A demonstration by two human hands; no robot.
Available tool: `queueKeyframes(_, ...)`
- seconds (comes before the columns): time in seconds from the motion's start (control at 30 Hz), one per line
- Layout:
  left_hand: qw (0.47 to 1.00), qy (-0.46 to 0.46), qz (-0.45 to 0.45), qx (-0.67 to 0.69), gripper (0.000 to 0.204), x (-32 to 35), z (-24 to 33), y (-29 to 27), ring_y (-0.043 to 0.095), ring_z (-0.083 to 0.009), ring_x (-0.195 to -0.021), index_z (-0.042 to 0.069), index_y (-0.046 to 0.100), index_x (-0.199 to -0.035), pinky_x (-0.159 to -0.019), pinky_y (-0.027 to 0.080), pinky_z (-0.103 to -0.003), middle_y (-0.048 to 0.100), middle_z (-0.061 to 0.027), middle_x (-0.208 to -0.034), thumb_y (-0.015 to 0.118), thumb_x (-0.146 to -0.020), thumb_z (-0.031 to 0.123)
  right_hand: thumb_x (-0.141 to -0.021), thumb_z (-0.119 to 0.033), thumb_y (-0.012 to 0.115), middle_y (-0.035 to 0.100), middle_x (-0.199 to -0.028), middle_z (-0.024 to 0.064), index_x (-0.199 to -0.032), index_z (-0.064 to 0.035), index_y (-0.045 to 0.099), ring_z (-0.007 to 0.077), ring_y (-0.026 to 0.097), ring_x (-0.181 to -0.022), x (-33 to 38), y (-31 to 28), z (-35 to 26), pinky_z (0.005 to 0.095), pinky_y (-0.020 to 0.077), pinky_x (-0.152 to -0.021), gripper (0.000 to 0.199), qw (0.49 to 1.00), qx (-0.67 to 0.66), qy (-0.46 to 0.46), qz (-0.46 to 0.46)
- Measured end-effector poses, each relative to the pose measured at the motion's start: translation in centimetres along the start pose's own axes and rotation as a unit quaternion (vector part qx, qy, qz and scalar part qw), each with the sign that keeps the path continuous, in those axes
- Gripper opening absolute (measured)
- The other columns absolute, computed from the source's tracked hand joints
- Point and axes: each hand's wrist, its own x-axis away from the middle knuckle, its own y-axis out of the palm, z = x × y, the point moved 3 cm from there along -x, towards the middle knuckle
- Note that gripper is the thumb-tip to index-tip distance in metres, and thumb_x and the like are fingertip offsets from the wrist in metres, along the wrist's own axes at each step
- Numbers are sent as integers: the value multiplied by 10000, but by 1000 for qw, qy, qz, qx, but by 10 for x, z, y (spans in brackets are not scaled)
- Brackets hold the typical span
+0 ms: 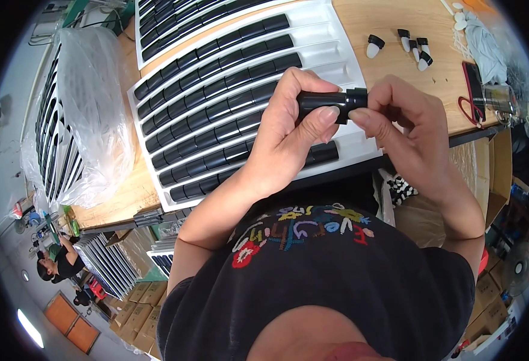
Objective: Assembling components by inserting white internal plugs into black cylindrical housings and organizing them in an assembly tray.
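Over the right side of a white tray (347, 57), my left hand (279, 138) is closed around a glossy black cylindrical tube (320, 102), held roughly level. At the tube's right end sits a black ringed collar or cap (356, 96). My right hand (415, 129) pinches that piece between thumb and bent fingers; its fingertips are partly hidden. Rows of similar black cylinders (216, 114) lie end to end in the tray's grooves below and left of my hands. Bare stretches of groove show at the tray's right side.
Several small black-and-white stoppers (374, 46) lie on the wooden table beyond my right hand. Farther right are red-handled scissors (470, 111) and a pale cloth (484, 45). A plastic-covered stack of trays (90, 108) stands left. Another filled tray (186, 21) lies behind.
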Motion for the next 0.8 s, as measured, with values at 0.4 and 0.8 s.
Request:
queueKeyframes(0.4, 999, -29, -24, 3, 145, 3, 4, 0, 446, -74, -729, 32, 425, -1117, -667, 420, -225, 469, -19, -887, 515, -1019, 91, -932, -60, 649, 510, -683, -5, -780, -14, 499, 36, 497, -615, -3, 4, -4, 196, 394, -543, 219, 998, 18, 15, -52)
queueKeyframes(0.8, 912, 81, 209, -344, 470, -34, -55, -88, 486, -153, -776, -10, 343, -1298, -739, 472, -287, 467, -147, -1107, 610, -911, -5, -962, -234, 623, 490, -676, -30, -796, -61, 518, 62, 461, -643, -186, -10, 80, 244, 375, -580, 262, 994, 46, -97, -26)
